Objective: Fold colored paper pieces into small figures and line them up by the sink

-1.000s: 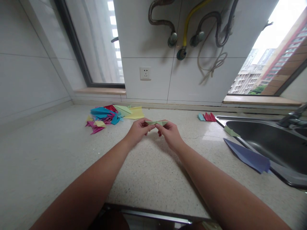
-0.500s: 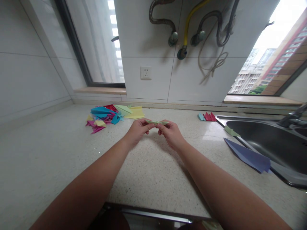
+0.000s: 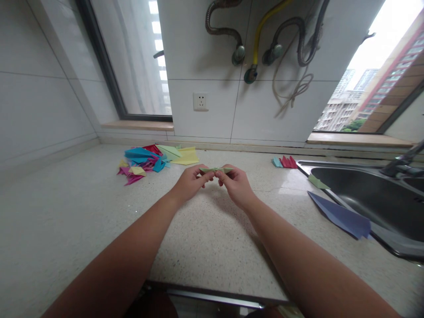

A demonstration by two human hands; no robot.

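Note:
A small piece of folded light green paper (image 3: 217, 169) is held level just above the counter, mostly covered by fingers. My left hand (image 3: 193, 180) pinches its left part, thumb pointing inward. On the other side my right hand (image 3: 234, 182) pinches the right part, and the two thumb tips nearly meet at the middle. The exact folded shape is too small to make out. Left of my hands lies a pile of folded papers, among them a blue one (image 3: 141, 154), a yellow one (image 3: 186, 156) and a magenta one (image 3: 134, 177).
Right of me is a steel sink (image 3: 344, 176) with a faucet (image 3: 402, 161). A purple folded paper (image 3: 341, 214) and a pale green piece (image 3: 318, 182) lie by its rim. Small red folded papers (image 3: 288, 162) sit behind. The speckled counter (image 3: 212, 247) ends close to me.
My hands stay almost in place, both still pinching the green paper, which looks tilted very slightly differently. The whole view has shifted a little.

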